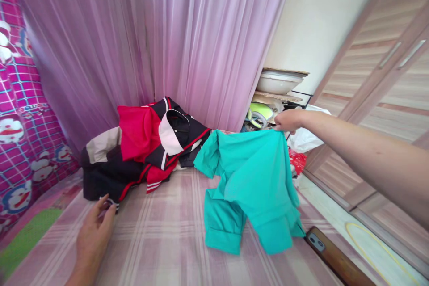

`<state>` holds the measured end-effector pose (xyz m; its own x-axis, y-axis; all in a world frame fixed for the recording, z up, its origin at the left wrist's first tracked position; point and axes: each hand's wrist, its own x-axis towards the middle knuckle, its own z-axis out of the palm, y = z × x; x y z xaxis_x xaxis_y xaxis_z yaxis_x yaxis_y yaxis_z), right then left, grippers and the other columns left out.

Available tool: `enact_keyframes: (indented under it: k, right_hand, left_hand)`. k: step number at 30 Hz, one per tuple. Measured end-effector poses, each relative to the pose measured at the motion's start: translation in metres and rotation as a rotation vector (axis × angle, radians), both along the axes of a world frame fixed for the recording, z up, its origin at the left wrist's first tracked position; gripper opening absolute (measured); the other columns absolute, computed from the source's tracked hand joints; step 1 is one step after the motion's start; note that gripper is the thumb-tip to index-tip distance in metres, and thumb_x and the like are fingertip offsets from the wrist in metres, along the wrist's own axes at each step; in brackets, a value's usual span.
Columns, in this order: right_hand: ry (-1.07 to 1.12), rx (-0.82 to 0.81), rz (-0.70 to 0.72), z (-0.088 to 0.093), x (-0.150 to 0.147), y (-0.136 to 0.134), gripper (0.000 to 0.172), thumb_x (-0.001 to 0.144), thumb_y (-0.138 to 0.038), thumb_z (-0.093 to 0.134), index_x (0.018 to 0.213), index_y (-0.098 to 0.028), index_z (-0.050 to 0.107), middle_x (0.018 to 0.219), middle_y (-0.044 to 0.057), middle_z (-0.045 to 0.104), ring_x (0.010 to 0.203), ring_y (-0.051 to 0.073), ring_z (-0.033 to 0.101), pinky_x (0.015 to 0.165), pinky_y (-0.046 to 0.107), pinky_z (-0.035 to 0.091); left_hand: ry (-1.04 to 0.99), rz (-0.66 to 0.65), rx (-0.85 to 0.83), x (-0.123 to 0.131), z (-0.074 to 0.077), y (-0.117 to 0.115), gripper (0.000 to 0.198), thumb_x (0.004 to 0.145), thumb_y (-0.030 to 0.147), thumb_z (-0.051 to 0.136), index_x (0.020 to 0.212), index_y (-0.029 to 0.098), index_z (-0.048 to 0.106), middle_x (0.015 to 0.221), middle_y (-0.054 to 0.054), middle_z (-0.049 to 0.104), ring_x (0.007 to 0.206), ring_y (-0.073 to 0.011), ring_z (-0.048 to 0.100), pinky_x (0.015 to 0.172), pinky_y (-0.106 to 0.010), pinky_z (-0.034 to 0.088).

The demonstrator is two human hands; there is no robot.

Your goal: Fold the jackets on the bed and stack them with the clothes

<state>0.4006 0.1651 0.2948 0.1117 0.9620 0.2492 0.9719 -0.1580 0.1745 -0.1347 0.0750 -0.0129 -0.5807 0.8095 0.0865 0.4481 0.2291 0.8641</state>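
My right hand [288, 120] is closed in a pinch on the upper edge of a teal shirt [256, 174]. That edge is lifted, while the shirt's lower parts hang down and rest on the plaid bed sheet [161, 246]. My left hand [95, 228] is low on the left with thumb and forefinger apart. Its fingertips are close to the striped cuff of a dark jacket [110, 178]; whether they touch it I cannot tell. A heap of red, black and white clothes [140, 134] lies with this jacket by the curtain.
A phone in a brown case [338, 254] lies at the bed's right edge. Behind stand a white basin [279, 81] and piled items. Purple curtains [201, 44] hang at the back, a wooden wardrobe [362, 98] stands right, and pink patterned cloth [30, 111] hangs left.
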Motion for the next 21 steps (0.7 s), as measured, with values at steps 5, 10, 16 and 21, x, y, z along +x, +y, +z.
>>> enact_keyframes:
  k: [5,10,16,21]
  right_hand:
    - [0.004,0.199,-0.012,0.049,-0.116,0.053,0.026,0.092,-0.025,0.063,0.093,-0.001,0.072,0.099,0.024,0.073,0.101,0.027,0.067,0.083,0.035,0.045]
    - [0.272,0.7,0.328,0.104,-0.262,0.084,0.039,0.109,-0.028,0.025,0.13,-0.002,0.045,0.131,0.019,0.061,0.12,0.02,0.057,0.097,0.029,0.04]
    - [0.282,0.278,0.747,-0.004,-0.324,0.074,0.026,0.1,-0.035,0.055,0.118,-0.017,0.059,0.12,0.005,0.072,0.109,0.016,0.065,0.094,0.026,0.047]
    - [0.496,-0.096,0.981,-0.126,-0.299,0.039,0.031,0.095,-0.025,0.06,0.125,-0.018,0.064,0.131,0.009,0.068,0.122,0.023,0.062,0.106,0.036,0.045]
  left_hand:
    - [-0.069,0.018,0.035,-0.003,-0.006,0.001,0.075,0.067,0.061,0.052,0.131,0.022,0.061,0.11,-0.01,0.072,0.095,-0.0302,0.07,0.093,-0.047,0.053]
    - [-0.128,0.027,0.074,-0.004,-0.006,-0.003,0.078,0.066,0.062,0.053,0.13,0.019,0.061,0.109,-0.01,0.073,0.097,-0.0295,0.07,0.087,-0.042,0.056]
    - [-0.136,0.008,0.141,-0.006,-0.013,-0.002,0.073,0.067,0.062,0.056,0.126,0.018,0.063,0.112,-0.011,0.073,0.098,-0.0281,0.07,0.088,-0.04,0.056]
    - [-0.097,0.008,0.151,-0.01,-0.023,0.004,0.072,0.068,0.063,0.054,0.125,0.02,0.064,0.109,-0.01,0.073,0.094,-0.0276,0.07,0.086,-0.04,0.055]
